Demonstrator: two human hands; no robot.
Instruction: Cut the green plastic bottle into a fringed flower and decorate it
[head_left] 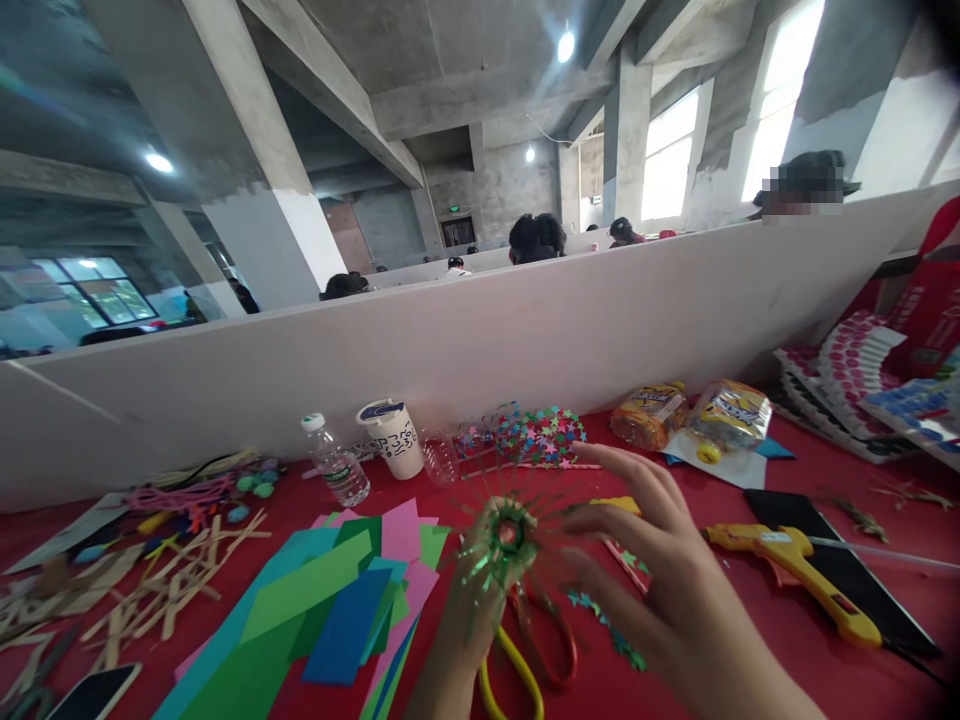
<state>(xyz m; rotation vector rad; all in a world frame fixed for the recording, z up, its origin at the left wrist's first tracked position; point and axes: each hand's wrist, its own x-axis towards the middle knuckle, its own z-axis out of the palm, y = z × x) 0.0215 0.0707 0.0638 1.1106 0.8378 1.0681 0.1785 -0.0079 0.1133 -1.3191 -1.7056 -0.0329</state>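
Note:
A burst of shiny green tinsel with thin strands fanning outward is in my left hand, at the lower middle of the head view. Most of my left fingers are hidden behind the strands. Just to the right, my right hand is open, its fingers spread and partly smeared by motion, holding nothing that I can see. Scissors with a yellow handle and a red handle lie on the red table below the tinsel. A string of small stars lies under my right hand.
Coloured paper sheets and wooden sticks lie left. A water bottle, a white cup and star garlands stand along the partition. A yellow glue gun lies right. People sit beyond.

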